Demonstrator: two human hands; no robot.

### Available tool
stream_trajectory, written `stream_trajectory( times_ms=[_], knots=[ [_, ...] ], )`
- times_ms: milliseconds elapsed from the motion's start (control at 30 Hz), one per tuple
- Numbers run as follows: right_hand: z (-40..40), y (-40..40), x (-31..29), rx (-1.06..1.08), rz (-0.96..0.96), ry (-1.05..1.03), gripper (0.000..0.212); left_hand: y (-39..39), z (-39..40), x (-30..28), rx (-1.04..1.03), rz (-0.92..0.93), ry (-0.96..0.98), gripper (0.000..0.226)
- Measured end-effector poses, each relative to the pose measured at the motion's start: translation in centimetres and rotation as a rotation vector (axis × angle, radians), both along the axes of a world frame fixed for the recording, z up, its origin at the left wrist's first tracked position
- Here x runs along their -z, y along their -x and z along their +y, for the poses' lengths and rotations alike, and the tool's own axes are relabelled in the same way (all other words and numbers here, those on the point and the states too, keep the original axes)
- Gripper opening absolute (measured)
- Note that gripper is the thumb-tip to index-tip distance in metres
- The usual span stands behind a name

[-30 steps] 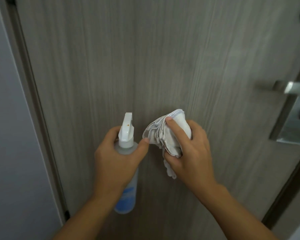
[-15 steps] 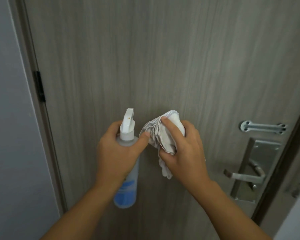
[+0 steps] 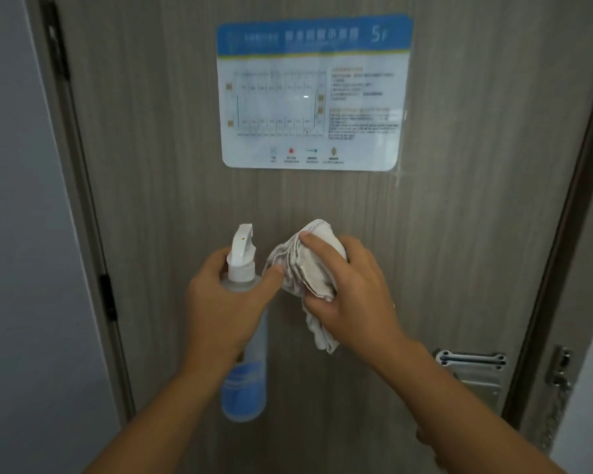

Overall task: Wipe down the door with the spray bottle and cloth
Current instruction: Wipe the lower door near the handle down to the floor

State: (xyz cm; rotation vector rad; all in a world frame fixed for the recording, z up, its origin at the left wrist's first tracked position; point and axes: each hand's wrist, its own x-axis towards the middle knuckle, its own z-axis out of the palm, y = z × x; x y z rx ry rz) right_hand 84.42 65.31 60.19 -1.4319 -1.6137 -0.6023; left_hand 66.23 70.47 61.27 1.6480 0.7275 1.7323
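Before the door [image 3: 151, 165], our left hand [image 3: 226, 313] has its fingers wrapped round the bottle [image 3: 243, 381], nozzle up. Just beside it, our right hand [image 3: 353, 295] pinches the bunched cloth [image 3: 302, 265], below the sign [image 3: 314, 94].

light: dim, even, indoor | glare: small white spot on floor-plan notice [image 3: 314, 92] | blur: notice text smeared, unreadable | edges: door frame [image 3: 83, 200] bowed by wide-angle lens | shadows: faint
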Motion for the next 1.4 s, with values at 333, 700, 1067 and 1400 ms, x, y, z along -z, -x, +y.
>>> stream_trajectory(
  times_ms=[333, 700, 1067, 1400],
  knots=[
    [0.8, 0.9, -6.3, -0.001, -0.021, -0.008, 0.078, 0.8, 0.5, -6.1, -0.055, -0.001, -0.032, 0.03],
    [2.8, 2.7, -6.2, 0.1, -0.039, 0.078, 0.079, 2.3, 1.4, -4.0, -0.089, -0.036, 0.026, 0.038],
    [4.5, 7.1, -4.7, -0.071, 0.177, 0.322, 0.073, 9.7, 3.1, -1.8, -0.238, 0.03, 0.037, 0.044],
    [5.1, 13.3, 0.6, -0.173, 0.037, 0.418, 0.074, 16.4, 1.4, 3.6, -0.313, 0.026, 0.074, 0.035]
  ],
)
